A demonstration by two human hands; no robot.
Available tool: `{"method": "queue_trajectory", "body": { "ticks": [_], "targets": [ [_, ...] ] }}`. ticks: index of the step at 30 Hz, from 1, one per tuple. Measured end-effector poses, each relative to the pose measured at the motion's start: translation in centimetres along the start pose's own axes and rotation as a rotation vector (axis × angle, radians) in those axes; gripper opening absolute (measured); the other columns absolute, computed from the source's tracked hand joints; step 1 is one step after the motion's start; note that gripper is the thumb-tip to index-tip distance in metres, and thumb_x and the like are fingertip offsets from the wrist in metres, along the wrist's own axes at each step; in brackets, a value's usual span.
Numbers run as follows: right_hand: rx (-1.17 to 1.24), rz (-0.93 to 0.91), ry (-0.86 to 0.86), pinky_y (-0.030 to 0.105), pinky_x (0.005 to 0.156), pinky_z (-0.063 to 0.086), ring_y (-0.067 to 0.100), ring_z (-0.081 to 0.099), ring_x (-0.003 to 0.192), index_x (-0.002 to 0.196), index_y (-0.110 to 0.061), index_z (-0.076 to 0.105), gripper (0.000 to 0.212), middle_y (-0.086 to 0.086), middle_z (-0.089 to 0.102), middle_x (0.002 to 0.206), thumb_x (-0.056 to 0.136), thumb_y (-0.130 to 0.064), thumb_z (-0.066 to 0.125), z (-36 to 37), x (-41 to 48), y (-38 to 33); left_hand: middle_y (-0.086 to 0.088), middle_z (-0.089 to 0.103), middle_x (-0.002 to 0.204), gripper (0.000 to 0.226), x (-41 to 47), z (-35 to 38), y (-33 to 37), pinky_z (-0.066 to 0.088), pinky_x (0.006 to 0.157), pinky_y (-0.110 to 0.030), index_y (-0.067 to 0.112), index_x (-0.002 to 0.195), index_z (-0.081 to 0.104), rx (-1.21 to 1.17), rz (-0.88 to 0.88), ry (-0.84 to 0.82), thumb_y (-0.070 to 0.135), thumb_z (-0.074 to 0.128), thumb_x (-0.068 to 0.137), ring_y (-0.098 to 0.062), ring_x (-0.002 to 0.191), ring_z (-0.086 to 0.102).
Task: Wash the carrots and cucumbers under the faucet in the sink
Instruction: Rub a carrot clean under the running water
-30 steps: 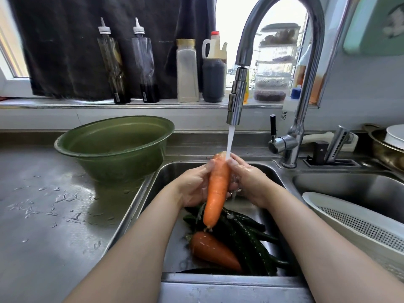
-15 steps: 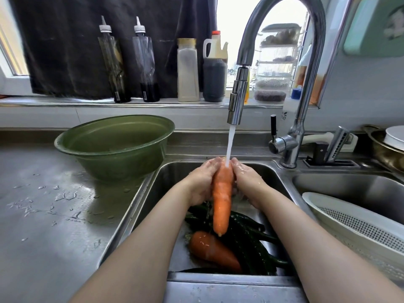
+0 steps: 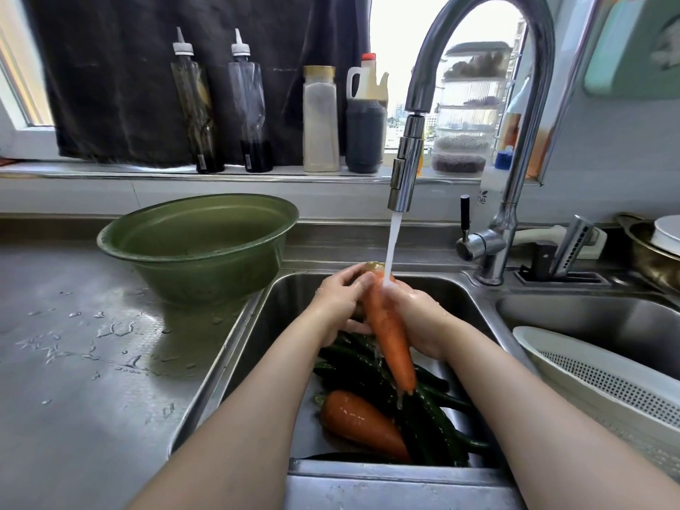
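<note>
- Both grips are closed on one carrot (image 3: 390, 336). The left hand (image 3: 340, 307) curls round its thick far end and the right hand (image 3: 419, 318) wraps its side. It hangs tip-down over the sink (image 3: 235, 366).
- The stream (image 3: 392, 244) from the faucet (image 3: 406, 167) lands on the carrot's top between the hands, so I'd judge this one mid-rinse.
- On the sink floor below lie the other carrot (image 3: 362, 423), wet and shiny, and a heap of dark cucumbers (image 3: 430, 425). I cannot tell whether any of them has been properly washed.
- No vegetable shows in the green bowl (image 3: 198, 248) on the left worktop (image 3: 73, 362), so most of the job looks still to do.
- The only writing I can read is "ne" on the white bottle (image 3: 485, 193) behind the faucet. The stickers on the squeeze bottles (image 3: 198, 104) on the sill are too small.
</note>
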State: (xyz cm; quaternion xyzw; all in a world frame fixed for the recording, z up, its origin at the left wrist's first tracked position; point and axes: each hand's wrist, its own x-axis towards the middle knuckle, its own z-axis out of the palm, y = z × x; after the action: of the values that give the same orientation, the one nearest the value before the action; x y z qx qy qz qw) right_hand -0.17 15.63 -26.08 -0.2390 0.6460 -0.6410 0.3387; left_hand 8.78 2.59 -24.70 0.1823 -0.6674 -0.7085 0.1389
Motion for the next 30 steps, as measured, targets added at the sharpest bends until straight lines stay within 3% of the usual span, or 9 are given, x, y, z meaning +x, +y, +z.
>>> {"method": "queue_trajectory", "body": {
  "ticks": [3,5,9,12,16,20,25,27,30],
  "targets": [
    [-0.029,0.014,0.041,0.041,0.062,0.06,0.029,0.072,0.067,0.134,-0.024,0.058,0.036,0.015,0.076,0.083,0.109,-0.045,0.042,-0.3,-0.2,-0.4,0.001,0.07,0.118,0.037,0.2,-0.9,0.1,0.057,0.073,-0.027,0.038,0.141,0.058,0.248,0.104,0.024,0.034,0.057,0.105,-0.014,0.095,0.07],
    [-0.018,0.042,0.015,0.035,0.053,0.056,0.027,0.067,0.058,0.127,-0.016,0.059,0.041,0.017,0.07,0.072,0.111,-0.045,0.035,-0.4,-0.5,-0.6,0.004,0.069,0.125,0.037,0.6,-1.3,-0.1,0.053,0.09,-0.026,0.035,0.14,0.061,0.266,0.121,0.028,0.034,0.06,0.103,-0.01,0.105,0.066],
    [0.135,0.047,-0.185,0.043,0.063,0.059,0.03,0.07,0.08,0.135,-0.016,0.055,0.029,0.02,0.069,0.094,0.108,-0.024,0.049,-0.3,-0.8,-1.0,0.002,0.069,0.129,0.031,1.2,-1.5,-0.7,0.049,0.109,-0.042,0.044,0.13,0.066,0.191,0.083,0.062,0.045,0.06,0.099,-0.018,0.119,0.065],
    [0.157,0.035,-0.278,0.048,0.075,0.058,0.033,0.069,0.094,0.139,-0.017,0.052,0.055,0.019,0.067,0.11,0.088,-0.01,0.07,-0.9,-0.6,-0.6,-0.001,0.069,0.128,0.023,1.4,-1.7,-0.9,0.053,0.105,-0.048,0.053,0.119,0.068,0.111,0.077,0.052,0.042,0.057,0.103,-0.024,0.116,0.067],
    [0.005,0.002,-0.12,0.038,0.061,0.058,0.024,0.07,0.074,0.126,-0.014,0.056,0.026,0.017,0.07,0.093,0.104,-0.029,0.058,0.3,-1.0,-1.2,-0.003,0.071,0.125,0.033,1.5,-1.5,-0.8,0.054,0.103,-0.05,0.046,0.134,0.062,0.081,0.096,0.055,0.04,0.062,0.101,-0.026,0.114,0.07],
    [-0.108,0.048,0.066,0.034,0.05,0.054,0.025,0.062,0.052,0.116,-0.009,0.058,0.044,0.015,0.069,0.066,0.112,-0.043,0.031,1.5,-0.7,-1.2,-0.005,0.058,0.141,0.062,1.4,-1.1,-1.1,0.055,0.103,-0.046,0.033,0.148,0.051,0.114,0.128,0.015,0.04,0.075,0.092,-0.025,0.12,0.065],
    [0.164,0.023,-0.191,0.049,0.079,0.058,0.032,0.068,0.096,0.136,-0.012,0.056,0.029,0.023,0.068,0.113,0.107,-0.017,0.05,0.2,-0.7,-0.9,-0.01,0.057,0.143,0.055,1.4,-1.1,-1.0,0.056,0.102,-0.048,0.028,0.148,0.052,0.038,0.121,0.073,0.032,0.071,0.097,-0.029,0.121,0.064],
    [0.25,0.001,-0.254,0.051,0.088,0.057,0.034,0.067,0.106,0.138,-0.011,0.056,0.039,0.024,0.066,0.12,0.1,-0.006,0.057,-0.4,-0.4,-0.7,-0.011,0.056,0.146,0.056,1.5,-1.2,-1.0,0.055,0.102,-0.051,0.027,0.149,0.051,-0.004,0.12,0.071,0.03,0.071,0.096,-0.03,0.125,0.062],
    [0.079,-0.003,-0.187,0.043,0.08,0.058,0.031,0.07,0.102,0.135,-0.019,0.059,0.034,0.016,0.072,0.115,0.102,-0.01,0.058,-0.2,-0.4,-0.8,-0.005,0.052,0.149,0.058,1.4,-0.8,-0.9,0.051,0.108,-0.049,0.027,0.152,0.047,0.001,0.166,0.082,0.026,0.069,0.098,-0.026,0.132,0.056]
  ]
}}
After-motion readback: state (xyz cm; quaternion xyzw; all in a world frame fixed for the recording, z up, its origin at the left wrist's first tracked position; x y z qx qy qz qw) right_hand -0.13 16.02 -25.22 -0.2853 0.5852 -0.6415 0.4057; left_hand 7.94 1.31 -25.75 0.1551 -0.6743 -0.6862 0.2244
